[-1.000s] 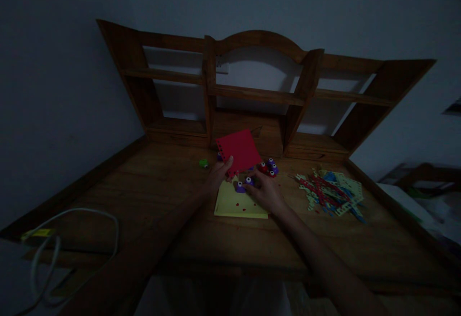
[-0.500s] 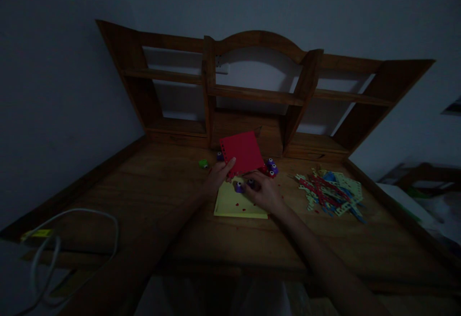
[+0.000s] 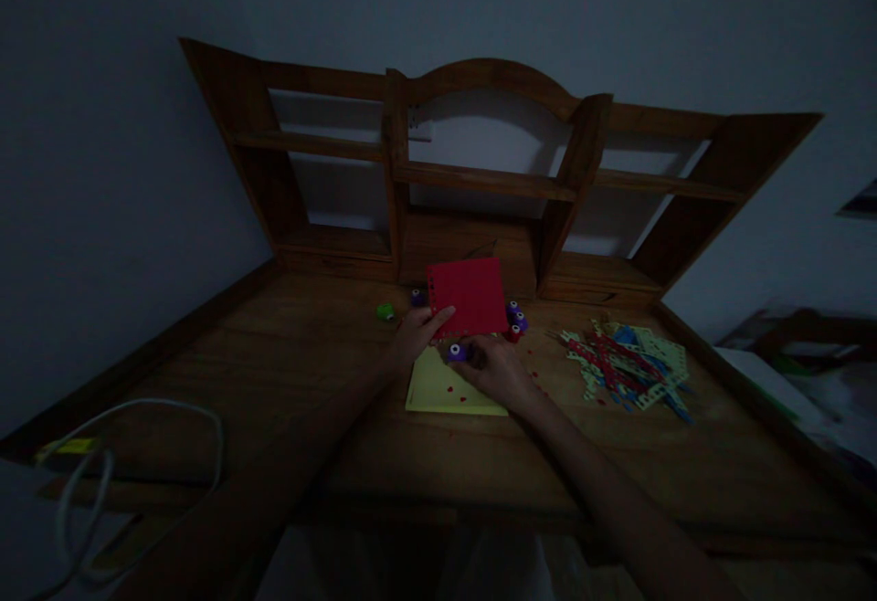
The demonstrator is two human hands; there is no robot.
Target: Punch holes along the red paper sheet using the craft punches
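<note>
My left hand [image 3: 415, 336] grips a square red sheet of paper [image 3: 472, 295] by its lower left corner, thumb on top. Small cut-outs run along the sheet's left and lower edges. Below it, my right hand [image 3: 503, 371] has its fingers curled round a small craft punch, now mostly hidden by them. A purple craft punch [image 3: 456, 353] with a white round top is at its fingertips, over the yellow paper [image 3: 438, 391]. Tiny red paper pieces lie on that yellow paper.
More craft punches [image 3: 517, 320], purple and red, stand right of the red sheet. A purple punch [image 3: 417, 297] and a green punch [image 3: 385, 311] are at left. Punched paper strips [image 3: 630, 368] are heaped at right. A wooden shelf [image 3: 486, 179] rises behind; a white cable [image 3: 171, 402] loops at left.
The red sheet has moved right and slightly down and turned a little in my left hand. My right fingers have closed over one purple punch, which showed between them earlier.
</note>
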